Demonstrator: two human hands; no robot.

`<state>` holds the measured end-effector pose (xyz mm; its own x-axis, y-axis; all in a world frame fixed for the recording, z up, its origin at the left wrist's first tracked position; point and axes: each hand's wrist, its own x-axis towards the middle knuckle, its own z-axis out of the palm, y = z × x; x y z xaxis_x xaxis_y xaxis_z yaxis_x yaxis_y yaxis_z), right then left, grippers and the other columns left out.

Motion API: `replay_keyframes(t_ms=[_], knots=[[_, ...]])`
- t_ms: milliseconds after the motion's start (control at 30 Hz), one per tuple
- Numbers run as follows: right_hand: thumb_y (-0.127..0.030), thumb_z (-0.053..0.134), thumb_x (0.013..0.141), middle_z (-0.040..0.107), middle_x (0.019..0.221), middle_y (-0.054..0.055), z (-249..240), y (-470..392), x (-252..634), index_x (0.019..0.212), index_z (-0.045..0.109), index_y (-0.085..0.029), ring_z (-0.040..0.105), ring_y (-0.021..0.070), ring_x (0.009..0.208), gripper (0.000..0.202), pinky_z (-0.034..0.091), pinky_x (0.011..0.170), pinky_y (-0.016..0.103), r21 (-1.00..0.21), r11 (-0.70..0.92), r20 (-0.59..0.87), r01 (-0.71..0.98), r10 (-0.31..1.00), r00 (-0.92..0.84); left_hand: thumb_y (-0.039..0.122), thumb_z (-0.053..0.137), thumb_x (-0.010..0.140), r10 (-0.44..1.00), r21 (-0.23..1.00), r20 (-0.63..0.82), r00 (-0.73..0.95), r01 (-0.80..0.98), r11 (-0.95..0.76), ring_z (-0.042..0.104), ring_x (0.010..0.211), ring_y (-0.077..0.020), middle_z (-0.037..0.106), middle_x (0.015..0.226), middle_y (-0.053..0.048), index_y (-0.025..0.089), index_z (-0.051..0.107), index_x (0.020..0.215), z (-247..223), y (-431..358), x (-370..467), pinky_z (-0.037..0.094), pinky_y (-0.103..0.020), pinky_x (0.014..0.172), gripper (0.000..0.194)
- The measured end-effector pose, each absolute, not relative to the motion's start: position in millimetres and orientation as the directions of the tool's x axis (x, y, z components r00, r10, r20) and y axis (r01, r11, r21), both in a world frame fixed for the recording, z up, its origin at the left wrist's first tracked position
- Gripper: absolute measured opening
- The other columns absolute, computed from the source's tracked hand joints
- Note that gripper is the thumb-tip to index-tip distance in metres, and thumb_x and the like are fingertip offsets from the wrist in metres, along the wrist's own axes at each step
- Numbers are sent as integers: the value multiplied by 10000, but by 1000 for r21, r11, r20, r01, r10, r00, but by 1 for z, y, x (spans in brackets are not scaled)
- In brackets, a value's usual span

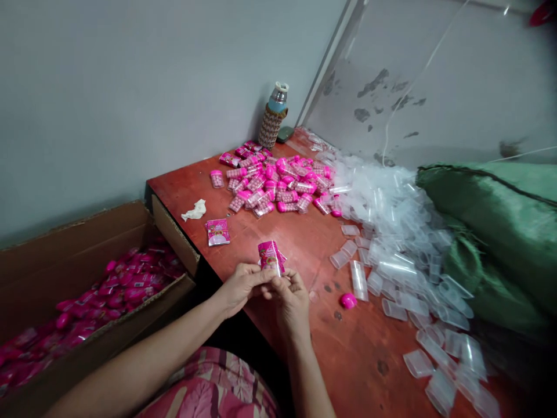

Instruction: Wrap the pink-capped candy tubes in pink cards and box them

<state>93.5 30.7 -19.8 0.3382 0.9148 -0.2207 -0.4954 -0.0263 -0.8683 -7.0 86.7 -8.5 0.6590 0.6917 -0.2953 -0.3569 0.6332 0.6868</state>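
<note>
Between both my hands is a small pink printed sleeve [270,255], held upright by its lower end over the table's near edge. My left hand [243,285] pinches it from the left with thumb and fingers. From the right, my right hand [290,297] grips the same lower end, its thumb meeting the left one. Whether a clear tube is inside the sleeve is hidden by the fingers. Behind it pokes out the edge of another printed piece. A flat stack of pink printed sleeves [217,232] lies to the left, and a loose pink cap [348,300] lies to the right.
Capped containers of pink balls [265,186] are heaped mid-table. Clear plastic tubes [391,232] pile up at right beside a green sack [500,232]. A bottle in a knitted cover [272,122] stands behind; crumpled white tissue [194,210] lies left. An open carton [174,232] holds pink packed items.
</note>
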Motion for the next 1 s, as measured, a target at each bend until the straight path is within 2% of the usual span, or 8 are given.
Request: replay_keyframes(t_ms=[167,267,400,467,567,700,867,1000], knots=[[-271,665,703,589,517,-54,-19,42,86,804,471,-198,510,78,374,231,375,357,149,-896,-97,-218,-434,947,236,292,603,744,716,717,-241,655,-376,586,566,590,-134,604,611,-62,59,655,676,1,85,-28,469,-286,627,248],[-340,621,740,606,558,-34,-17,42,84,850,481,-197,512,79,394,228,370,361,153,-903,-129,-220,-410,958,183,316,616,732,888,715,-243,390,-547,436,609,823,-200,670,816,-87,105,668,769,7,87,-58,465,-360,803,220],[-378,551,791,595,579,-23,-16,41,92,792,496,-187,512,70,421,198,374,383,153,-922,-125,-228,-367,940,252,587,422,757,975,773,-220,20,-606,188,600,928,-240,675,929,-112,127,663,850,2,96,-94,445,-427,860,527],[-382,548,792,588,573,-22,-18,40,97,773,496,-185,502,67,419,205,366,382,152,-928,-136,-244,-348,926,287,571,439,756,982,895,-186,-18,-417,161,602,931,-258,671,952,-122,125,659,878,-4,103,-99,445,-445,855,512],[-384,554,787,585,575,-20,-20,36,100,777,499,-185,492,69,430,206,360,389,155,-930,-152,-255,-334,922,292,448,538,748,997,984,71,-4,161,-69,564,1008,-254,630,1074,-108,147,639,989,-7,122,-93,393,-421,923,399],[-365,561,787,584,597,-15,-23,27,102,762,507,-181,481,63,452,194,359,410,152,-930,-199,-290,-308,914,283,343,440,825,917,585,374,139,732,-349,425,1170,-252,501,1253,-134,110,529,1169,-5,161,-91,283,-410,1004,425],[-367,565,782,576,594,-17,-26,24,105,748,505,-181,471,66,451,199,351,406,155,-928,-228,-317,-296,899,303,267,397,832,962,239,267,62,963,-129,392,1170,-331,489,1258,-154,110,559,1114,-22,211,-112,255,-529,956,361],[-375,564,780,580,598,-13,-25,25,102,742,509,-180,474,68,458,206,354,415,160,-925,-226,-315,-306,905,285,316,409,830,973,270,227,44,957,-106,499,1068,-270,597,1128,-101,167,647,941,-33,227,-123,353,-413,915,302]])
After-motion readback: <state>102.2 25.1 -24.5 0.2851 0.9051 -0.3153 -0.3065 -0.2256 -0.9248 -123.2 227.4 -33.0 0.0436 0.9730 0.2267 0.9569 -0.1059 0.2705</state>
